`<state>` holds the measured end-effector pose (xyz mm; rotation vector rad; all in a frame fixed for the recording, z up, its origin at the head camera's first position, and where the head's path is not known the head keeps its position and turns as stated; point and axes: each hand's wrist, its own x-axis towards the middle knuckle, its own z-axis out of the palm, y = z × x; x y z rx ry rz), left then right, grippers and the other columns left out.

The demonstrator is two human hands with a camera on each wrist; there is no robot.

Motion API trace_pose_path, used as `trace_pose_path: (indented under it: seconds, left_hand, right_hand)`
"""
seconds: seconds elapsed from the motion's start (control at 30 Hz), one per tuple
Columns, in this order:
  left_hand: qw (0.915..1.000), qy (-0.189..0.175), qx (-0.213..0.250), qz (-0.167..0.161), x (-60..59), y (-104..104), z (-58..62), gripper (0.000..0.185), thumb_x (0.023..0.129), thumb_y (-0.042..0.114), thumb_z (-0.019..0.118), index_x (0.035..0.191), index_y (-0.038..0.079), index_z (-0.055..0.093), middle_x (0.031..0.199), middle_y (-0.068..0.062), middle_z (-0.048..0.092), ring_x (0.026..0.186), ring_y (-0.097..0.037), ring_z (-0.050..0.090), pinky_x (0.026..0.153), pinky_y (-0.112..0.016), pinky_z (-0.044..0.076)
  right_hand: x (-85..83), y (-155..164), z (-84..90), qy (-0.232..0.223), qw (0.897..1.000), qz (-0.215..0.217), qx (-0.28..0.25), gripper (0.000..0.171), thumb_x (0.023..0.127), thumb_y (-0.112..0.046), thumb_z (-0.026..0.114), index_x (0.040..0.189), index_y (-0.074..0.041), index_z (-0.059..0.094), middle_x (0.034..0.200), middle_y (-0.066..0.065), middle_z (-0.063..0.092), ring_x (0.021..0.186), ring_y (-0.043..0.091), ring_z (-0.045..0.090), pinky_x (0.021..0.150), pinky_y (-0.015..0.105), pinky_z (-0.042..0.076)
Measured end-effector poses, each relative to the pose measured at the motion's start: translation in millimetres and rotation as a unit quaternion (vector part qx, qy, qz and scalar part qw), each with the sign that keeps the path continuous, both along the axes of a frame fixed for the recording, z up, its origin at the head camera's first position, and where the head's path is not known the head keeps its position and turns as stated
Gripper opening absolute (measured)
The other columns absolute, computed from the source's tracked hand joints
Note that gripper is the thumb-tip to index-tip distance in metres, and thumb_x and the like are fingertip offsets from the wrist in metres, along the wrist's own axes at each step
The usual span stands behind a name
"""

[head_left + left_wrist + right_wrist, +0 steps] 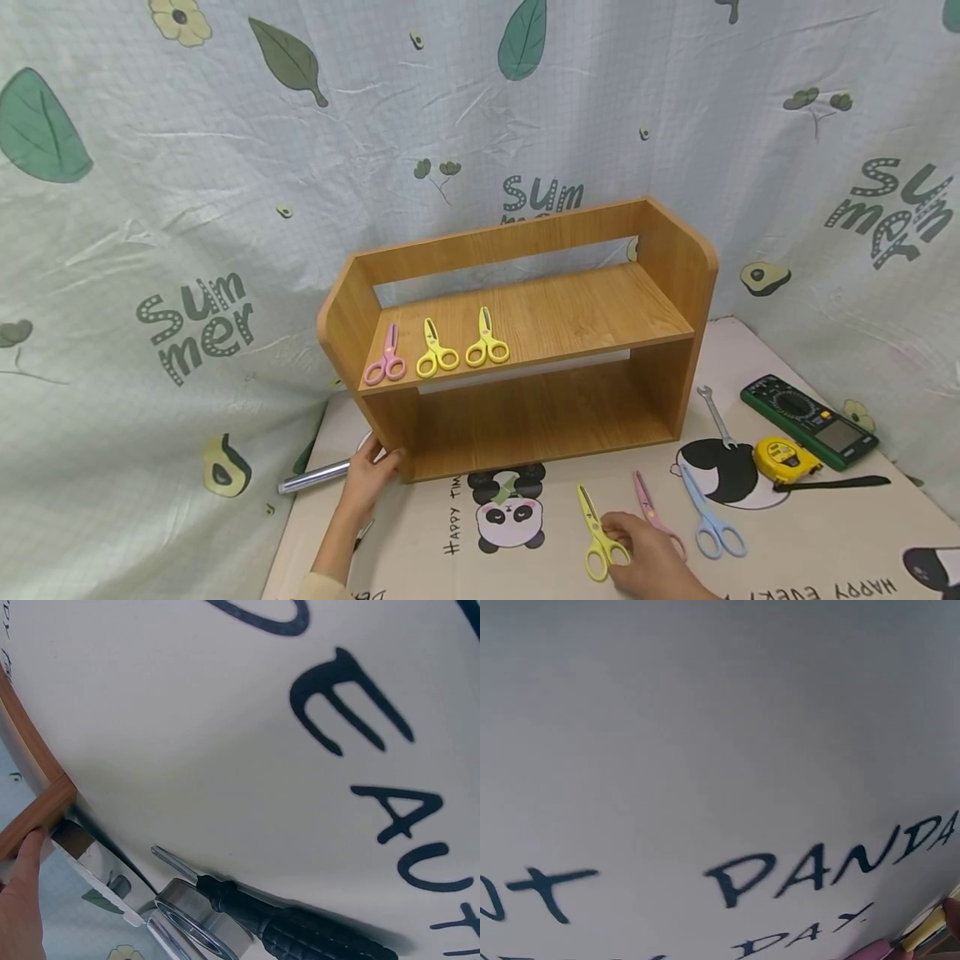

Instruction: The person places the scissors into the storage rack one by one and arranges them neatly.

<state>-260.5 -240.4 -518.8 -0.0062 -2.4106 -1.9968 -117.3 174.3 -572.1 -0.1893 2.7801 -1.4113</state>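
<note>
A wooden shelf (pixel 525 417) stands on the panda mat. Its upper board carries a pink pair of scissors (pixel 385 360) and two yellow pairs (pixel 435 350) (pixel 486 342). My left hand (pixel 378 457) rests against the shelf's lower left corner; in the left wrist view a fingertip (pixel 30 851) presses the wooden edge (pixel 34 814). On the mat in front lie yellow scissors (pixel 592 512), pink scissors (pixel 647 500) and blue scissors (pixel 708 521). My right hand (pixel 617 537) pinches the handle of the yellow scissors on the mat. The right wrist view shows mostly mat lettering.
A wrench (pixel 716 417), a yellow tape measure (pixel 783 458) and a green multimeter (pixel 810 421) lie at the right of the mat. A silver cylinder (pixel 315 477) and a black-handled screwdriver (pixel 300 930) lie left of the shelf. A printed cloth hangs behind.
</note>
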Motion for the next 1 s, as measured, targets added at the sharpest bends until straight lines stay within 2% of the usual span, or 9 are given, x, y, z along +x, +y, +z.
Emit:
trace_pose_path:
  seconds: [0.13,0.3,0.47,0.63,0.8,1.0]
  left_hand:
    - [1.0,-0.003,0.001,0.001,0.9,-0.2,-1.3,0.068,0.098,0.001,0.062,0.161,0.007,0.036,0.162,-0.025,0.04,0.137,-0.048,0.052,0.092,-0.034,0.057]
    - [1.0,-0.001,0.006,-0.001,0.3,-0.6,-3.0,0.068,0.098,-0.001,0.062,0.161,0.006,0.036,0.162,-0.026,0.04,0.137,-0.047,0.052,0.092,-0.034,0.057]
    - [0.9999,-0.002,0.01,-0.002,0.3,-0.4,-2.1,0.068,0.098,-0.002,0.061,0.161,0.005,0.036,0.163,-0.025,0.039,0.137,-0.046,0.052,0.093,-0.034,0.057]
    - [0.9999,-0.002,0.012,-0.003,0.8,-0.3,-0.8,0.068,0.098,-0.002,0.061,0.16,0.005,0.036,0.163,-0.025,0.039,0.138,-0.046,0.052,0.094,-0.035,0.056]
    - [0.9999,0.002,0.013,-0.006,0.4,-0.5,-0.9,0.068,0.098,-0.002,0.061,0.161,0.005,0.036,0.163,-0.026,0.039,0.138,-0.046,0.051,0.094,-0.033,0.056]
    - [0.9999,0.003,0.011,-0.005,1.0,-0.5,-0.2,0.067,0.098,-0.002,0.061,0.16,0.004,0.037,0.162,-0.026,0.039,0.138,-0.047,0.052,0.093,-0.032,0.057]
  right_hand:
    - [0.4,-5.2,2.5,0.006,1.0,-0.012,0.009,0.057,0.059,0.01,0.077,0.113,-0.004,0.07,0.097,-0.003,0.068,0.086,0.001,0.057,0.079,0.022,0.055]
    - [-0.3,-12.0,8.1,-0.033,0.999,-0.039,0.011,0.061,0.057,0.011,0.076,0.114,-0.007,0.071,0.098,-0.004,0.068,0.089,0.008,0.058,0.081,0.022,0.054]
    - [-2.9,-17.6,13.8,-0.069,0.996,-0.059,0.018,0.061,0.061,0.01,0.08,0.119,-0.006,0.071,0.101,-0.003,0.069,0.093,0.013,0.059,0.088,0.033,0.057]
    - [-4.8,-21.1,18.2,-0.083,0.994,-0.066,0.013,0.061,0.064,0.006,0.086,0.123,-0.004,0.07,0.106,-0.001,0.071,0.096,0.014,0.064,0.092,0.042,0.058]
    - [-4.8,-20.9,21.4,-0.068,0.996,-0.054,-0.001,0.062,0.064,0.007,0.086,0.123,0.0,0.069,0.108,0.002,0.072,0.098,0.016,0.067,0.09,0.038,0.059]
    - [-2.9,-18.9,23.8,-0.045,0.997,-0.056,-0.006,0.056,0.065,0.007,0.078,0.119,-0.002,0.07,0.106,0.001,0.071,0.093,0.012,0.064,0.084,0.025,0.056]
